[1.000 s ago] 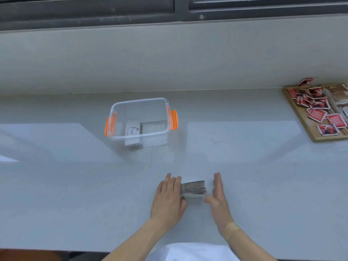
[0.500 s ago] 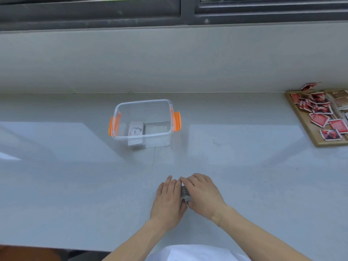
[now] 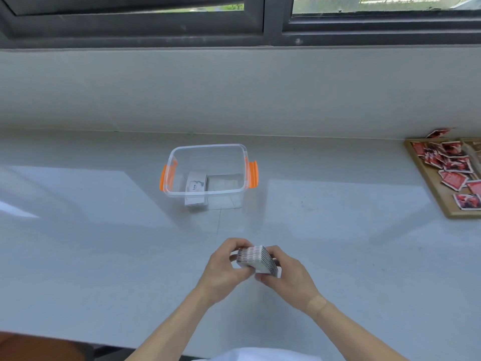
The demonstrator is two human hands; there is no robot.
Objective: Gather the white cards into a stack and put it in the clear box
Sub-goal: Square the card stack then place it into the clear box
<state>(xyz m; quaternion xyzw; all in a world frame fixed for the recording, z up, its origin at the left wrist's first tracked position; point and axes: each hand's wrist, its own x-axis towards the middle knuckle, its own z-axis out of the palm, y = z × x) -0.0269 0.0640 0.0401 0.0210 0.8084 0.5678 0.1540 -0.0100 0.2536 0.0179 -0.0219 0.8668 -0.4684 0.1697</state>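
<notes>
Head cam looking down at a pale grey counter (image 3: 104, 256) under a dark-framed window (image 3: 260, 22); both hands are up front near the bottom middle, pinching a stack of white cards (image 3: 256, 259) between them. Left hand (image 3: 223, 267) has its fingers curled round the stack's left side, right hand (image 3: 290, 276) grips the right side with thumb under the near edge; so both are clamped on the same stack, which looks lifted and tilted, dark card edges fanned a bit. There's a tan plaster (image 3: 316, 303) on the right wrist.

Clear box (image 3: 208, 149) with orange clips (image 3: 164, 178) sits well beyond the hands, lid off; inside at the left is another small pile of white cards (image 3: 195, 185), top one reads "love" sideways; rest of the print is too small to read.

Far right is a wooden tray (image 3: 426, 183) with a mess of red packets (image 3: 453, 179); can't make out any writing on those.
</notes>
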